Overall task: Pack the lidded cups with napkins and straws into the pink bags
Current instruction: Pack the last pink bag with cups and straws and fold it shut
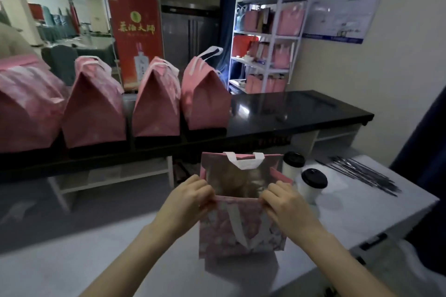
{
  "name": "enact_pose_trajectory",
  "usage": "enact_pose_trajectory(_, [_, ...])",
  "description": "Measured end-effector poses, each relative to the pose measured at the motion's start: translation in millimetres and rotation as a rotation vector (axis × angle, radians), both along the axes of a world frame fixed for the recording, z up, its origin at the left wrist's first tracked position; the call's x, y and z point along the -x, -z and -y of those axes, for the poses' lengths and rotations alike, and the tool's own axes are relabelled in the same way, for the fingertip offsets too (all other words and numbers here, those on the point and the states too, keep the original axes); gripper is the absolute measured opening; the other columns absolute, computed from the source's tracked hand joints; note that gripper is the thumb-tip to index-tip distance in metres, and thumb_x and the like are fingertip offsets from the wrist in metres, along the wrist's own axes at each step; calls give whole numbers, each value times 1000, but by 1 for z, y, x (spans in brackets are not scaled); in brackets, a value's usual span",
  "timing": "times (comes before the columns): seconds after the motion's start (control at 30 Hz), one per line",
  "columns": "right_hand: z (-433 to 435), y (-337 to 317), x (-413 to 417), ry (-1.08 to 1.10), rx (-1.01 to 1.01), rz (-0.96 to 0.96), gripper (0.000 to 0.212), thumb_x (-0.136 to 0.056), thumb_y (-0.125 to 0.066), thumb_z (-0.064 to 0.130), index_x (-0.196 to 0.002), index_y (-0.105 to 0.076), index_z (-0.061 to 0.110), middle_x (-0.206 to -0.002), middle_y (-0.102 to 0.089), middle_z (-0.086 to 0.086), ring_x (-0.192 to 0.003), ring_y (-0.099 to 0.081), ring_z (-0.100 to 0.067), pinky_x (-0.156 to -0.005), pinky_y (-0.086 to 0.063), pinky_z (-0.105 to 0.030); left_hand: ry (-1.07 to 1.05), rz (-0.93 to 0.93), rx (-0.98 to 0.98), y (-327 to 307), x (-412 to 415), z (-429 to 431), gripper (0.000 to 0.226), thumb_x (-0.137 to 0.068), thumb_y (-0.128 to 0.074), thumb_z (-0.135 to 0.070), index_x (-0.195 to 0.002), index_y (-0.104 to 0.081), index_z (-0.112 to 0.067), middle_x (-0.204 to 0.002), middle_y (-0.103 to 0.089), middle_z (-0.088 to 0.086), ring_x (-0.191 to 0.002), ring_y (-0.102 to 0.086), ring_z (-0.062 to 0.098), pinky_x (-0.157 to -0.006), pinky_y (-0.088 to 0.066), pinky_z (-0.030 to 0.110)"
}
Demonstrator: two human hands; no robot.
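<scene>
A pink bag (241,231) with white handles and a silver lining stands upright on the grey table (96,260), its mouth held wide. My left hand (190,198) pinches the near rim at its left corner. My right hand (287,202) pinches the same rim at its right corner. Two white cups with black lids stand just right of the bag, one nearer (312,184) and one behind it (293,164). A bundle of dark wrapped straws (362,173) lies farther right on the table. I see no napkins.
Several closed pink bags (205,94) stand in a row on the black counter (301,113) behind the table. A white shelf rack (265,43) with more pink bags stands at the back right. The table's right edge lies near a dark curtain.
</scene>
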State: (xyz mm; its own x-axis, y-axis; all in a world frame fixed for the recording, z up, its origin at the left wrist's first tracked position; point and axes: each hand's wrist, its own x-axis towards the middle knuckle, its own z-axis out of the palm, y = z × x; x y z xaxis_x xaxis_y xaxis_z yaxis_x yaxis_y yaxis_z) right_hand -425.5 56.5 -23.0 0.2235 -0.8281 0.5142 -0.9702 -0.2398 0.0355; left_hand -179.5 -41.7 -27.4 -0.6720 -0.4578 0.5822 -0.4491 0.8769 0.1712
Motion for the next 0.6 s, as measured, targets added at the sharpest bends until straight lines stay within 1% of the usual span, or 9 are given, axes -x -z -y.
enact_pose_trajectory(0.1, [13,5,25,19,9,8,25,-61,-85,4,-71,-64,12,-72,-61,-1,-65,-57,-22,-62,-50,-29,3,14,21,4,29,18,24,-71,-84,-19,-71,-61,-13,-75,-59,-5,-73,-51,17,-57,-48,28])
enact_pose_trajectory(0.3, [65,7,68,-18,9,-19,26,-60,-86,6,-74,-66,14,-75,-62,1,-67,-58,-19,-64,-49,-26,-24,-36,30,13,69,59,27,-69,-85,-16,-69,-59,-13,-73,-57,-4,-69,-51,17,-54,-48,29])
enact_pose_trajectory(0.4, [98,6,85,-60,-3,-39,26,-61,-87,9,-75,-66,17,-75,-62,4,-68,-57,-17,-64,-49,-25,-55,-51,4,20,81,78,24,-69,-86,-17,-73,-62,-14,-75,-58,-5,-71,-52,16,-55,-49,28])
enact_pose_trajectory(0.6, [144,15,123,-111,-22,-32,23,-65,-83,9,-77,-65,17,-75,-61,2,-69,-56,-18,-63,-50,-28,-117,-43,-12,25,112,103,24,-64,-88,-14,-77,-68,-14,-78,-62,-4,-72,-55,15,-55,-52,27])
